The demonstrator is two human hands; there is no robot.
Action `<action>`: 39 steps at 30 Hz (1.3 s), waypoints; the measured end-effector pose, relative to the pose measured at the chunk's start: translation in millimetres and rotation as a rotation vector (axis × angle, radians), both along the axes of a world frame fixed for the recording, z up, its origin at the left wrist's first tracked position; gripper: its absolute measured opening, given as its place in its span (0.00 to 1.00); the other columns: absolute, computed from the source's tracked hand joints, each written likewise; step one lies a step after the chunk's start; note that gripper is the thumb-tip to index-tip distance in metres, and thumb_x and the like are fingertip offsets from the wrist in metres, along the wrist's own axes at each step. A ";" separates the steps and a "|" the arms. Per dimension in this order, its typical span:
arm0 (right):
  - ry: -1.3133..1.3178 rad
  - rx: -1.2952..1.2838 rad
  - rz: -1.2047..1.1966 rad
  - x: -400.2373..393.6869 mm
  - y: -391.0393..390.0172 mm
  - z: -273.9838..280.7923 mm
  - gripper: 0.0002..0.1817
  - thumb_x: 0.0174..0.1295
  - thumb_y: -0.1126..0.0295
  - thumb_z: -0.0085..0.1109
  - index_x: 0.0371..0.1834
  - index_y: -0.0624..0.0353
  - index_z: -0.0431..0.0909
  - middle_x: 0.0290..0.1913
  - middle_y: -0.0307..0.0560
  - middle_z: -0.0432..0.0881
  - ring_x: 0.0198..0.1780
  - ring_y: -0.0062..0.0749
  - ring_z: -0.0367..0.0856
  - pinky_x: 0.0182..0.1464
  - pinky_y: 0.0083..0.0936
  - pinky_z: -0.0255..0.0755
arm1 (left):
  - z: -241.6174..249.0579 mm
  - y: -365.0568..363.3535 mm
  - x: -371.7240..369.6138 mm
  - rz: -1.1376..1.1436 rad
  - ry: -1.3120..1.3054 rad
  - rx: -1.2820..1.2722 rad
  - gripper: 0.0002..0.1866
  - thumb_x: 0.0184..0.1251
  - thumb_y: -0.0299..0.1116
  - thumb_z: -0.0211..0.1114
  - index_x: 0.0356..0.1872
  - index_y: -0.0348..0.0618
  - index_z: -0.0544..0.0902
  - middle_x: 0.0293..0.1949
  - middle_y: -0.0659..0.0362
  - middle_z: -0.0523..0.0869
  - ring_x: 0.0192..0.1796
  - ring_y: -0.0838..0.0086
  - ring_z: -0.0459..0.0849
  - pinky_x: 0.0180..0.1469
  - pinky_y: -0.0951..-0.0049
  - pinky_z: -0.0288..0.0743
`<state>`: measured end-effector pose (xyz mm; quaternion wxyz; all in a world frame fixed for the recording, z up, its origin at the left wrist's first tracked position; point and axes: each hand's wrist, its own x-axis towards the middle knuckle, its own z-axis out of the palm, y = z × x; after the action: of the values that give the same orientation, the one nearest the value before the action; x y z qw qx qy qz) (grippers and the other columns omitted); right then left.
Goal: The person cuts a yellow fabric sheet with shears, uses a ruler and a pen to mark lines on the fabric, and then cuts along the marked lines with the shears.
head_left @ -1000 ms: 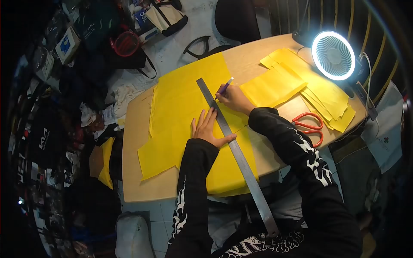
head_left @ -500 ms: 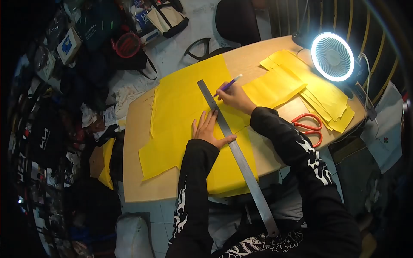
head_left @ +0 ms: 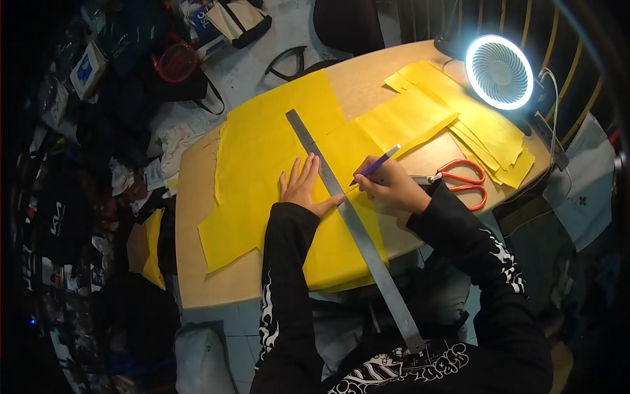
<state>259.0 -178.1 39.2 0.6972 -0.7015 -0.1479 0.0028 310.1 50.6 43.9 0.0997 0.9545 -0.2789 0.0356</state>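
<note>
A long metal ruler lies slantwise across a yellow sheet that looks like fabric, its near end reaching past the table edge to my body. My left hand rests with spread fingers on the sheet, fingertips and thumb pressing the ruler's left side. In my right hand is a purple pen, its tip low at the ruler's right edge. Just beyond that hand lie red-handled scissors, their blades partly hidden by the hand and sleeve.
Cut yellow pieces are stacked at the table's right side. A lit ring lamp with a fan stands at the back right corner. A black chair is behind the wooden table. Bags and clutter crowd the floor at left.
My right hand has moved with the pen toward me along the ruler, from near its far end to beside my left thumb. The whole view has shifted slightly; the left hand still holds the ruler.
</note>
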 end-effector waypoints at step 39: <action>-0.251 -0.280 -0.112 -2.6 11.5 0.2 0.07 0.62 0.71 0.61 0.32 0.62 0.75 0.19 0.46 0.74 0.21 0.33 0.73 0.28 0.27 0.66 | -3.1 0.9 4.7 -0.018 0.050 -0.018 0.56 0.50 0.68 0.63 0.74 0.42 0.55 0.76 0.55 0.54 0.79 0.59 0.45 0.74 0.43 0.34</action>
<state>256.4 -166.6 39.4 0.5679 -0.7936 -0.1924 -0.1029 314.8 51.6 40.8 0.1156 0.9516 -0.2845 0.0132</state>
